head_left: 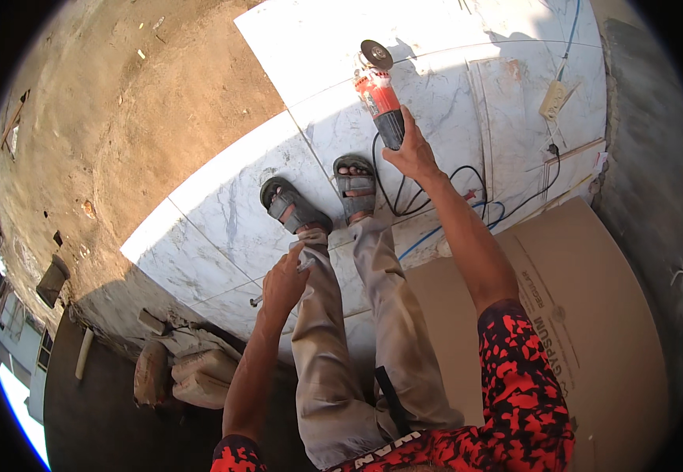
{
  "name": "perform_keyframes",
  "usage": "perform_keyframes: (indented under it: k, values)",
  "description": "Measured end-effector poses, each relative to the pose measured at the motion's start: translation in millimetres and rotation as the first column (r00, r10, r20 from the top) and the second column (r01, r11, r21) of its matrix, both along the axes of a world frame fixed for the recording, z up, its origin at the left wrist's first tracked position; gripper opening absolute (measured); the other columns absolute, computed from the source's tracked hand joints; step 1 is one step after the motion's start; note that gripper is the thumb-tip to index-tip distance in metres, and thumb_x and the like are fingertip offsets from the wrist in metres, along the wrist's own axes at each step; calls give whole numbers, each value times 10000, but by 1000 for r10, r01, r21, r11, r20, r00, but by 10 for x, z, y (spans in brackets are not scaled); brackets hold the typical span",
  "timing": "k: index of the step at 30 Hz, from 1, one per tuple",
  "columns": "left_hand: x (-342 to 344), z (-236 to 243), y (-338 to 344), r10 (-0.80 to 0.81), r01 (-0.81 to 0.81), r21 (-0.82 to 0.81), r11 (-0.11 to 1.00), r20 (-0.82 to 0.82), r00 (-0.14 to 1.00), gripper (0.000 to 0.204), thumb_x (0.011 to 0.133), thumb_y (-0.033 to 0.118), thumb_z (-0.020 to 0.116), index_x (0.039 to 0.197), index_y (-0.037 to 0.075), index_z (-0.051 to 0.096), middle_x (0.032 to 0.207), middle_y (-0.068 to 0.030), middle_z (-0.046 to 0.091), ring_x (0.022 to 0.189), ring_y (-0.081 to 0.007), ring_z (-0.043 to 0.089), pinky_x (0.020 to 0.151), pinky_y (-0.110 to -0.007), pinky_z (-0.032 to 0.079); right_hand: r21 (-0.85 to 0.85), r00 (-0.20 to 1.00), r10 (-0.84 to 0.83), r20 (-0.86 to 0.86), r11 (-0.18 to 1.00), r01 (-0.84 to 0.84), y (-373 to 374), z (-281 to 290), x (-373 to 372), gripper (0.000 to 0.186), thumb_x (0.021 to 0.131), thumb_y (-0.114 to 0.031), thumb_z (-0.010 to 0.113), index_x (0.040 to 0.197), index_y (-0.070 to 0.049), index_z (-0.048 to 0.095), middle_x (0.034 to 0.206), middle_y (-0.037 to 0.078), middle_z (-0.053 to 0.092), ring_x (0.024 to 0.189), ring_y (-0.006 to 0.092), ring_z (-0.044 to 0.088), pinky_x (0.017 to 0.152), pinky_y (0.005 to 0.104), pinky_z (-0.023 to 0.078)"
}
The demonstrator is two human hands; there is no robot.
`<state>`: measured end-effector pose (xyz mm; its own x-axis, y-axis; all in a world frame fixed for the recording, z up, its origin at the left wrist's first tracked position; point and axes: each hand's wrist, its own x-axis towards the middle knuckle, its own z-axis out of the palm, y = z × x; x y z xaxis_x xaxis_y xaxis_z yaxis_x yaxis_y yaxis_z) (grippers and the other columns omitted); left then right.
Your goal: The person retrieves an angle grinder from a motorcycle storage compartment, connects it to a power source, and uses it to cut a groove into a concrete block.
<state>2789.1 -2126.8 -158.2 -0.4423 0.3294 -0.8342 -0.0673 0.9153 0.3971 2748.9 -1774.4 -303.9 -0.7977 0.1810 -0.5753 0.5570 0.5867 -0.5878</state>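
The person stands in sandals [355, 185] on white tiles [235, 212], marbled with grey veins and smudged with dirt. Their right hand [414, 155] is wrapped around the dark rear end of a red-and-black grinder [381, 99], which is out over the tiles ahead of the feet, its disc [377, 54] pointing away from the body. The left hand [282, 285] hangs in front of the left shin, fingers curled (whether anything sits inside them cannot be told).

Sun falls across the far tiles and along their left edge; the part around the feet lies in shade. To the left, bare brown dirt [192, 102] runs alongside, scattered with small scraps. A black cable [467, 169] loops over the tiles beside the right forearm, and a pale socket strip [552, 100] lies near the right edge, joined to a blue cord [571, 35]. Beyond that edge is a grey floor [656, 118].

At lower right, a large brown board [616, 307] with printed lettering stretches beside the right leg. At lower left, dusty sacks [204, 377] lie near the tiles, and part of a building [12, 334] shows at the rim.
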Motion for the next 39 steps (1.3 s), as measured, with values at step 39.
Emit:
perform_keyframes:
  k: [39]
  values:
    - [2045,1481,-737,704,-681,-295,671,-35,709,443,920,321,577,1279,66,527,1216,-187,626,1057,-394,618,886,-479,495,-71,771,609,185,791,-607,-459,1078,608,619,807,-94,669,1378,18,459,1305,255,523,1237,416,492,1052,448,415]
